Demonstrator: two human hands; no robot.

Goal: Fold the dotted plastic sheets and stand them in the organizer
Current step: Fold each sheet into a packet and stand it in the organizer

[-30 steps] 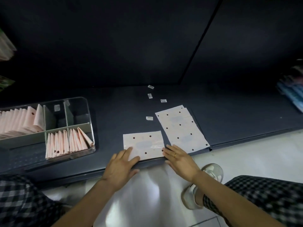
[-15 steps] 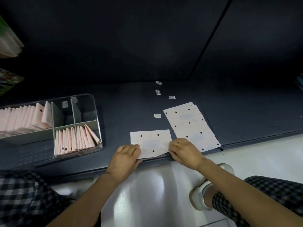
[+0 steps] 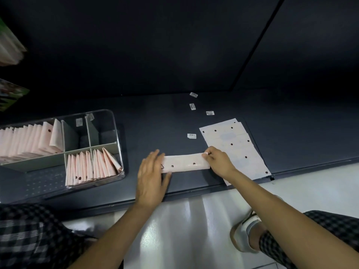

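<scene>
On the dark surface (image 3: 147, 117), seen from the head camera: folded dotted sheet (image 3: 184, 163) lying as a long narrow strip near the front edge, two dark dots showing on its top face. Left hand (image 3: 150, 176) flat, fingers straight, pressing down on the strip's left end. Right hand (image 3: 218, 161) at the strip's right end, fingertips curled and pinching its far corner. Just behind and under the right hand, stack of unfolded dotted sheets (image 3: 233, 144), fanned slightly, reaching to the front edge of the surface. Well to the left, clear organizer (image 3: 116, 136) with grey dividers; folded sheets (image 3: 91, 167) standing upright and leaning in its near compartment, a longer row of folded sheets (image 3: 29, 138) in the far-left compartment. Four small white labels (image 3: 191, 135) scattered on the surface behind the strip. Below the edge, glossy pale floor (image 3: 184, 230), checked trouser legs at both sides, and a shoe (image 3: 242, 232) at right.
</scene>
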